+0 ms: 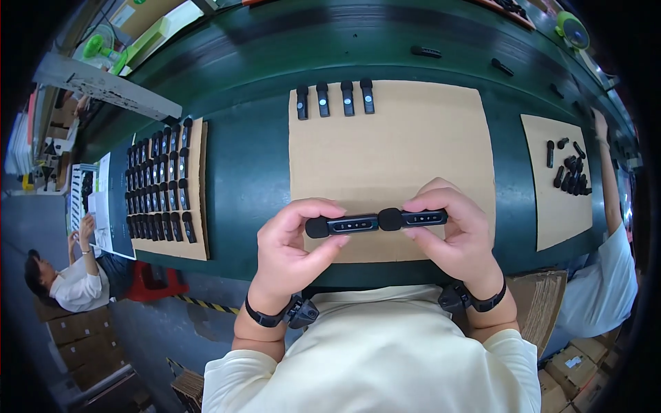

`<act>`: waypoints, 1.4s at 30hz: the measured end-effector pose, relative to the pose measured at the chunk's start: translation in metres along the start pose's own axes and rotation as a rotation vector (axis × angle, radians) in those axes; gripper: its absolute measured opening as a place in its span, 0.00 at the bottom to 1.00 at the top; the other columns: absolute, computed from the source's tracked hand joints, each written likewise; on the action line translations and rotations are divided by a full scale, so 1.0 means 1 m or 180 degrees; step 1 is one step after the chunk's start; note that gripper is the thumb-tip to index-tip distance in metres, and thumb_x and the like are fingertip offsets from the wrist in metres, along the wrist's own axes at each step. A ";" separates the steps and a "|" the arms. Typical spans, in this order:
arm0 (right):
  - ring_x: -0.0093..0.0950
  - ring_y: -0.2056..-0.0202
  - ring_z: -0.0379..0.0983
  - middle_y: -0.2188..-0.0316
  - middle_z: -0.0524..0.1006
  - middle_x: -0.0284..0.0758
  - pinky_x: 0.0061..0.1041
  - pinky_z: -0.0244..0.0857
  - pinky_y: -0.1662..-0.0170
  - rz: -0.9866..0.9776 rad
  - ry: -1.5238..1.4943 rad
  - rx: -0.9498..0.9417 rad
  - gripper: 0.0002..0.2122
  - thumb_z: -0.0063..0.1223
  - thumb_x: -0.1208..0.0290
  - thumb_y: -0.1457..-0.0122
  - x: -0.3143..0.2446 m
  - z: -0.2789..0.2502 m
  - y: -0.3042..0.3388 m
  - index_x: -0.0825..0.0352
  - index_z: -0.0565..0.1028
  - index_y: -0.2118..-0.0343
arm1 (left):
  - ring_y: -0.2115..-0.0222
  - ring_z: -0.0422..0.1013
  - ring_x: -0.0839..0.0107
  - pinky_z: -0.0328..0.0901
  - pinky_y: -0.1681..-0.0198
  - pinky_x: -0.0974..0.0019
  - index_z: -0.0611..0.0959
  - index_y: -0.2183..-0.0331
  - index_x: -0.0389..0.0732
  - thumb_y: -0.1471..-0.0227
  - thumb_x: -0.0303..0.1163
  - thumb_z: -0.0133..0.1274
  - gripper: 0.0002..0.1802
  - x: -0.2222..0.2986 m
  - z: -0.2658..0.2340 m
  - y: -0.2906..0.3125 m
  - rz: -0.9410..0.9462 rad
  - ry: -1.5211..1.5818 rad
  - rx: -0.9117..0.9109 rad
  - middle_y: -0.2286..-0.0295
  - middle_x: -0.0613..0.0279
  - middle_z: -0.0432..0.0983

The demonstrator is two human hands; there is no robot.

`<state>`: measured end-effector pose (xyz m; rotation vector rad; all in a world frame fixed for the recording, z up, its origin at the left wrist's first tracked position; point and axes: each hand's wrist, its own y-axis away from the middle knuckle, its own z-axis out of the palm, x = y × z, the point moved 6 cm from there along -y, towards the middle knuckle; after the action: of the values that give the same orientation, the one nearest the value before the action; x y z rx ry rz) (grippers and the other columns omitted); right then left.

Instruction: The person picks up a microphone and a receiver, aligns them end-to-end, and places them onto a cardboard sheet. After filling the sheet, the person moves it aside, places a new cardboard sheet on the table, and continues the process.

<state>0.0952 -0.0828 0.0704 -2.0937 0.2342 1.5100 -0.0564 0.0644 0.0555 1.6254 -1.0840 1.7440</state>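
Between finger and thumb, my left hand (289, 237) pinches a small black wireless microphone (352, 224) with a round foam tip at its left end. A second black microphone (425, 218) of the same kind is gripped by my right hand (458, 234). Both lie level, end to end, the foam tip of the right one meeting or nearly meeting the end of the left one. Small light marks show on their upper faces. They are held above the near part of a cardboard sheet (399, 158). Along its far left edge stand several like microphones (348, 98) in a row.
At left, a cardboard sheet (204, 227) carries rows of black microphones. A loose pile of microphones (571, 175) lies on the right sheet (544, 220). Several more rest on the green conveyor belt (385, 51) beyond. Co-workers sit at left (86, 282) and right (606, 275).
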 end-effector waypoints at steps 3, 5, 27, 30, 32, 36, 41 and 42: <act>0.26 0.68 0.70 0.69 0.74 0.36 0.21 0.63 0.64 -0.0064 0.0017 0.0080 0.14 0.61 0.87 0.56 -0.002 -0.002 0.003 0.70 0.76 0.64 | 0.60 0.74 0.69 0.65 0.50 0.64 0.79 0.62 0.33 0.59 0.14 0.61 0.18 0.001 0.002 0.003 0.0049 -0.0011 -0.0017 0.64 0.57 0.78; 0.27 0.69 0.70 0.70 0.75 0.36 0.22 0.62 0.66 -0.0312 0.0202 0.0048 0.14 0.62 0.86 0.57 -0.005 -0.004 0.005 0.70 0.76 0.64 | 0.60 0.74 0.68 0.65 0.49 0.63 0.79 0.62 0.33 0.59 0.14 0.61 0.18 0.000 0.004 0.004 0.0055 -0.0010 -0.0043 0.64 0.58 0.78; 0.28 0.69 0.70 0.69 0.75 0.37 0.22 0.62 0.67 -0.0578 0.0229 0.0112 0.13 0.62 0.86 0.57 -0.003 -0.011 0.014 0.69 0.76 0.65 | 0.64 0.75 0.63 0.65 0.48 0.51 0.81 0.67 0.33 0.60 0.17 0.63 0.13 0.010 0.016 -0.003 0.0571 -0.0255 -0.0209 0.69 0.56 0.80; 0.28 0.66 0.70 0.66 0.74 0.40 0.22 0.63 0.65 -0.0541 0.0209 -0.0027 0.13 0.61 0.86 0.56 -0.002 -0.013 0.016 0.70 0.76 0.65 | 0.64 0.75 0.63 0.65 0.48 0.52 0.81 0.67 0.33 0.61 0.16 0.62 0.14 0.015 0.019 -0.006 0.0648 -0.0480 -0.0208 0.69 0.56 0.80; 0.29 0.66 0.70 0.65 0.74 0.40 0.23 0.64 0.64 -0.0427 -0.0119 0.0201 0.14 0.60 0.86 0.56 0.001 -0.011 0.018 0.71 0.76 0.64 | 0.64 0.75 0.62 0.65 0.48 0.54 0.81 0.67 0.34 0.62 0.16 0.61 0.14 0.017 0.023 -0.009 0.0722 -0.0873 -0.0268 0.69 0.56 0.80; 0.29 0.65 0.71 0.63 0.74 0.41 0.24 0.66 0.63 -0.0236 -0.0617 0.0611 0.15 0.58 0.87 0.55 0.006 -0.017 0.021 0.71 0.78 0.61 | 0.63 0.75 0.61 0.65 0.48 0.55 0.81 0.67 0.35 0.62 0.15 0.59 0.14 0.013 0.027 -0.011 0.0565 -0.1006 -0.0382 0.68 0.56 0.80; 0.31 0.63 0.72 0.63 0.74 0.41 0.25 0.67 0.62 -0.0292 0.0100 0.0322 0.16 0.56 0.89 0.55 -0.008 -0.022 0.017 0.71 0.77 0.60 | 0.60 0.74 0.60 0.59 0.43 0.50 0.80 0.67 0.33 0.63 0.15 0.56 0.14 0.002 0.027 -0.014 0.0575 -0.0622 -0.0509 0.66 0.53 0.79; 0.32 0.63 0.72 0.63 0.74 0.41 0.25 0.67 0.62 -0.0280 0.0295 0.0214 0.16 0.56 0.89 0.55 -0.009 -0.020 0.017 0.71 0.77 0.60 | 0.59 0.74 0.59 0.59 0.43 0.51 0.80 0.67 0.33 0.63 0.15 0.55 0.14 0.001 0.028 -0.014 0.0529 -0.0471 -0.0489 0.66 0.53 0.79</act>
<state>0.1013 -0.1089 0.0779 -2.0951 0.2212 1.3379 -0.0293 0.0483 0.0578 1.6287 -1.4230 1.6158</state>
